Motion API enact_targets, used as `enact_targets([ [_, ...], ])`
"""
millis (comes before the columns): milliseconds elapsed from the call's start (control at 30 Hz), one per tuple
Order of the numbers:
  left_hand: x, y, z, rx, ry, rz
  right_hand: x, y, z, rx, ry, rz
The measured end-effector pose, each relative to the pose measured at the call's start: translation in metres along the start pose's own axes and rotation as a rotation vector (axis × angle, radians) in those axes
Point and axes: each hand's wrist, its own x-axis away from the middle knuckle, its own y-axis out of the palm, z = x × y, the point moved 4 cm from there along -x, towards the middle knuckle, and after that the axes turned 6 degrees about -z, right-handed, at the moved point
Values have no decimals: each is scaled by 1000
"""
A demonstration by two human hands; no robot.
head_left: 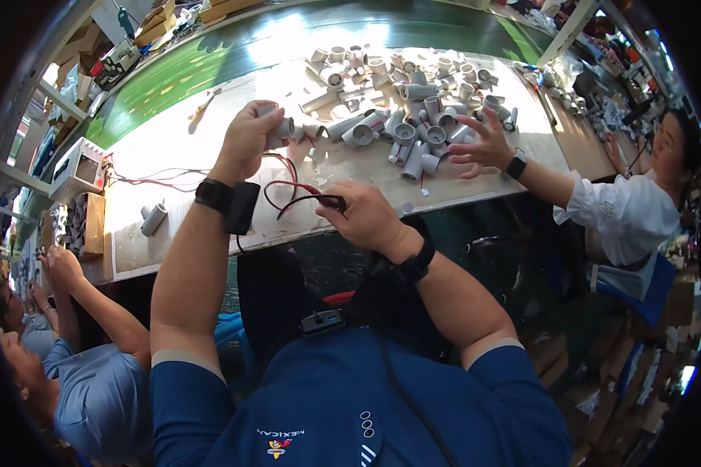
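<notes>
We find the left grip [245, 142] pinching a grey tubular fitting [281, 131], the right grip [366, 219] pinching red-and-black leads [307, 187]. We judge hookup in hand; contact next calls for alignment.

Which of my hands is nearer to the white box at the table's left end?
Left. Your left hand, gripping a gray part, is right of the white box; your right hand, holding red and black leads, is farther right and lower in view.

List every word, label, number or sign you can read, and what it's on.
Dark-blue shirt: printed word, upside down, beside a colourful emblem; I won't copy it.
Black device: any marking too small to read.
Grey fittings: no text I can make out.
</notes>
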Motion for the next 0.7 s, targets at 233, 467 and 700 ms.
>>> enact_targets([
  [233,-62,-16,78,-274,-74,85,-19,-35,10,191,-31,112],
  [467,-227,58,116,-1011,-30,-417,-35,-68,44,-118,347,151],
  [700,-379,146,31,-1296,-2,-755,-80,-70,89,-255,560,62],
])
